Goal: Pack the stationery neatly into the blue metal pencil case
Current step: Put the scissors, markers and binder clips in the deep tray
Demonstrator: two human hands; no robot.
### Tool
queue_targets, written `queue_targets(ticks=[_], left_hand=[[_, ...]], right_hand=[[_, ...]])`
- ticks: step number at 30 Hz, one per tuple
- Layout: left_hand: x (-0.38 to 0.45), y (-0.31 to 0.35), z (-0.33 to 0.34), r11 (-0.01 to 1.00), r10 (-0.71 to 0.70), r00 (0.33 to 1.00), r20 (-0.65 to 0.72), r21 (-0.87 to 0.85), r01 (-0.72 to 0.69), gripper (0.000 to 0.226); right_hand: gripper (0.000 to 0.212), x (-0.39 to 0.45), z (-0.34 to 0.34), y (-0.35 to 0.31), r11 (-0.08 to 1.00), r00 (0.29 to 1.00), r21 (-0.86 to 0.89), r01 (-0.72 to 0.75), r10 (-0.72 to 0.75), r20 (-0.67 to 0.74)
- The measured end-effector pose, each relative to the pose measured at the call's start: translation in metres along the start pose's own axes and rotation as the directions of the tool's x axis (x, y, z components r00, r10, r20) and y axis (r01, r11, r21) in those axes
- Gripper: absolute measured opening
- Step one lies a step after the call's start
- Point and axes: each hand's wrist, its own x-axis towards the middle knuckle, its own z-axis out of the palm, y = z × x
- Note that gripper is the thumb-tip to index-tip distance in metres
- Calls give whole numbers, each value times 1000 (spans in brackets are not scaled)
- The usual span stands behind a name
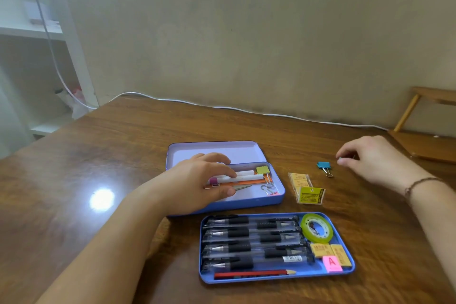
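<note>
The blue metal pencil case (276,198) lies open on the wooden table, its lid (222,150) flat behind it. Inside are white markers (249,176), a yellow binder clip (262,170) and paper clips (267,189). My left hand (199,180) rests over the case's left half, fingers curled on the markers. My right hand (370,158) pinches a small clip-like thing, mostly hidden, just right of a blue binder clip (323,166). In front lies the case's blue inner tray (345,242) with several black pens (254,239), a red pencil (254,274), a green tape roll (316,227) and erasers (332,255).
A clear packet of yellow erasers (304,187) lies between the case and the blue clip. A white cable (222,106) runs along the table's far edge by the wall. A wooden stand (424,136) sits at the far right, white shelves (37,57) at the left.
</note>
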Motion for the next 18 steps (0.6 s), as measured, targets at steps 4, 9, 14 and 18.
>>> queue_targets(ticks=[4,9,14,18], left_hand=[[1,-2,1,1000,4,1000,-4,-18,-4,37],[0,-3,1,1000,11,1000,-6,-17,-11,37],[1,-3,1,1000,16,1000,-8,-15,-16,37],[1,-3,0,1000,17,1000,-2,-14,-17,39]], right_hand=[[12,-10,-27,-16,966,950,113,231,-199,-239],[23,-28,-17,-68,677,769,377,632,-605,-205],[18,-30,15,-77,679,722,269,683,-684,-105],[20,-28,21,-78,691,721,229,686,-689,-82]])
